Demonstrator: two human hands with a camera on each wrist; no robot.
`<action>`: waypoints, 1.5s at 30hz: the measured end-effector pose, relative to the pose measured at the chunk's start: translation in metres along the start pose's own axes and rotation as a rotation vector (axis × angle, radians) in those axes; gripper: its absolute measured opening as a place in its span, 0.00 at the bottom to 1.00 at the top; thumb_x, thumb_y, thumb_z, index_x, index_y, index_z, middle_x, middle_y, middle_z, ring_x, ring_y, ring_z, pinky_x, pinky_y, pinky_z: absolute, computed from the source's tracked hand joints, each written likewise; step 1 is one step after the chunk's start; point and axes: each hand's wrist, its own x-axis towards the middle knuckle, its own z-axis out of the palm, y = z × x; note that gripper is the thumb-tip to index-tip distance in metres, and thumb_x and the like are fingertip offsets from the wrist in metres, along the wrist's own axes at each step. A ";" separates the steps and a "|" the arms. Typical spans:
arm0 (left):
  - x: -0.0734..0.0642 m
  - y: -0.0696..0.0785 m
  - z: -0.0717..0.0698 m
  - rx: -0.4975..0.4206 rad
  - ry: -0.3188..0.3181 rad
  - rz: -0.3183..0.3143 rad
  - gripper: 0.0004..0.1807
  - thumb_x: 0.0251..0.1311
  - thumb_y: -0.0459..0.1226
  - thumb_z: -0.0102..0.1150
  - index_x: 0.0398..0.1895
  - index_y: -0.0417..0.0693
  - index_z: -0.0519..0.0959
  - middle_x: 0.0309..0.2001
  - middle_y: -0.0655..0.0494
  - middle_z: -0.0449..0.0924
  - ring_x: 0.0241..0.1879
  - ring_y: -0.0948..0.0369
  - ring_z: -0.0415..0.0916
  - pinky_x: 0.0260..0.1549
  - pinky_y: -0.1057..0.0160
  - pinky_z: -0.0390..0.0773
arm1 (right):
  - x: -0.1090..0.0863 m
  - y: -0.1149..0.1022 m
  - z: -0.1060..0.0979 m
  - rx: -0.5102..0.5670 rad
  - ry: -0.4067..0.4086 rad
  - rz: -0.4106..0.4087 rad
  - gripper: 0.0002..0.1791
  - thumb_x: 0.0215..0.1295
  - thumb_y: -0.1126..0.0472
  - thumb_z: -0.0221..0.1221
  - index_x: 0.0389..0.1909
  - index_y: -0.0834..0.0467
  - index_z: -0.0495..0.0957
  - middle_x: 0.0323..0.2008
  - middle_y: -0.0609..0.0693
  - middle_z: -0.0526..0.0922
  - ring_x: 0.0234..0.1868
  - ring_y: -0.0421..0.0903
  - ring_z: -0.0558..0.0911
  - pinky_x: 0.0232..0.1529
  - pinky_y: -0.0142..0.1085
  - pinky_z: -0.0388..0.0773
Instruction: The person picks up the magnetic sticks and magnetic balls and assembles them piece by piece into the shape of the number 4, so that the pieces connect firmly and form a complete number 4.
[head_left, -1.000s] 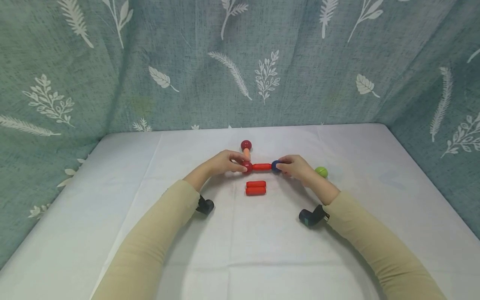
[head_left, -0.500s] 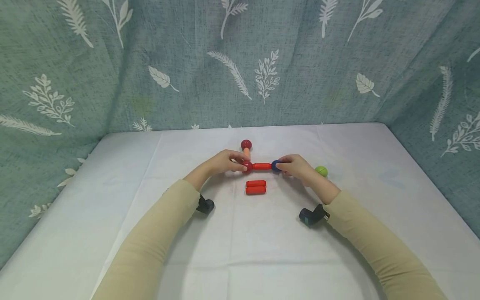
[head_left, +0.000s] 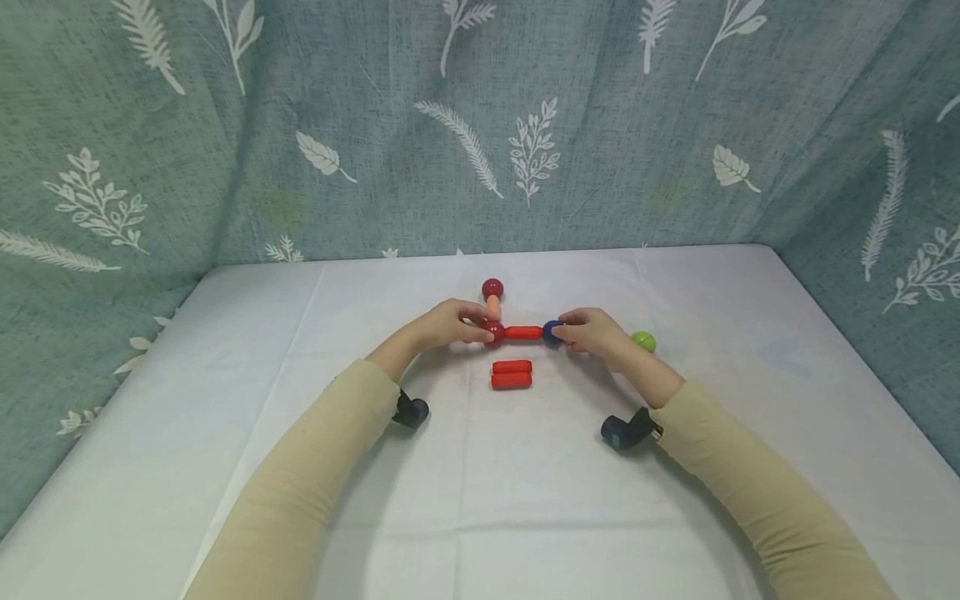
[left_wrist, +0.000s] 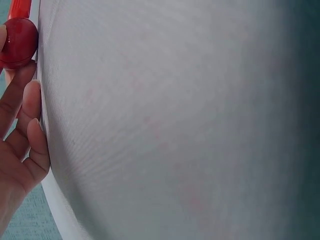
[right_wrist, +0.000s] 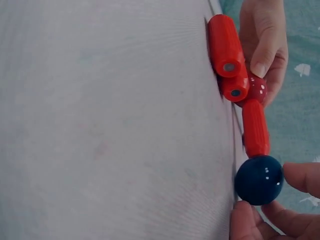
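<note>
My left hand [head_left: 459,322] pinches a dark red ball [left_wrist: 21,44] between thumb and fingers. A red rod [right_wrist: 256,129] runs from that ball to a blue ball [right_wrist: 259,180], which my right hand [head_left: 592,333] holds at its far side. From the held red ball an orange rod [head_left: 492,307] leads away to a second red ball [head_left: 492,288] at the back. All these pieces lie on the white cloth. The hands partly cover the red and blue balls in the head view.
Two loose red rods [head_left: 512,374] lie side by side in front of the joined pieces, with metal discs at their ends. A green ball [head_left: 643,341] sits beyond the right wrist. The white tablecloth [head_left: 525,475] meets a leaf-patterned curtain [head_left: 585,167] behind.
</note>
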 end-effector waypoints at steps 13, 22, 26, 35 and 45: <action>-0.001 0.000 0.000 -0.004 0.000 -0.005 0.21 0.56 0.41 0.60 0.55 0.55 0.75 0.50 0.54 0.75 0.48 0.56 0.69 0.47 0.60 0.73 | -0.023 -0.005 -0.016 -0.156 0.041 -0.108 0.22 0.64 0.57 0.53 0.56 0.63 0.70 0.48 0.59 0.77 0.42 0.50 0.77 0.47 0.39 0.74; -0.002 0.003 -0.001 -0.010 0.004 -0.006 0.21 0.56 0.41 0.60 0.54 0.54 0.76 0.50 0.54 0.76 0.49 0.56 0.69 0.47 0.60 0.73 | -0.036 -0.006 0.013 -0.358 -0.016 -0.257 0.18 0.60 0.59 0.58 0.50 0.61 0.76 0.43 0.56 0.80 0.39 0.48 0.77 0.40 0.36 0.76; -0.002 0.002 -0.001 -0.002 0.003 -0.005 0.21 0.56 0.42 0.60 0.54 0.55 0.75 0.50 0.54 0.76 0.49 0.56 0.69 0.48 0.59 0.73 | -0.036 -0.008 0.025 -0.449 -0.029 -0.376 0.16 0.59 0.63 0.58 0.48 0.62 0.78 0.44 0.55 0.81 0.40 0.48 0.77 0.40 0.35 0.77; -0.001 0.001 -0.001 -0.008 0.002 0.001 0.21 0.55 0.42 0.61 0.54 0.55 0.76 0.50 0.55 0.76 0.48 0.57 0.69 0.48 0.59 0.72 | -0.029 -0.020 0.045 -0.606 -0.033 -0.469 0.13 0.60 0.64 0.58 0.45 0.60 0.80 0.41 0.51 0.83 0.43 0.46 0.79 0.51 0.40 0.73; -0.002 0.001 0.000 0.006 0.006 -0.001 0.21 0.56 0.42 0.61 0.55 0.56 0.75 0.51 0.55 0.76 0.49 0.57 0.68 0.48 0.58 0.73 | -0.025 -0.028 0.052 -0.715 -0.043 -0.385 0.11 0.59 0.64 0.58 0.43 0.58 0.82 0.39 0.49 0.84 0.37 0.43 0.77 0.52 0.40 0.73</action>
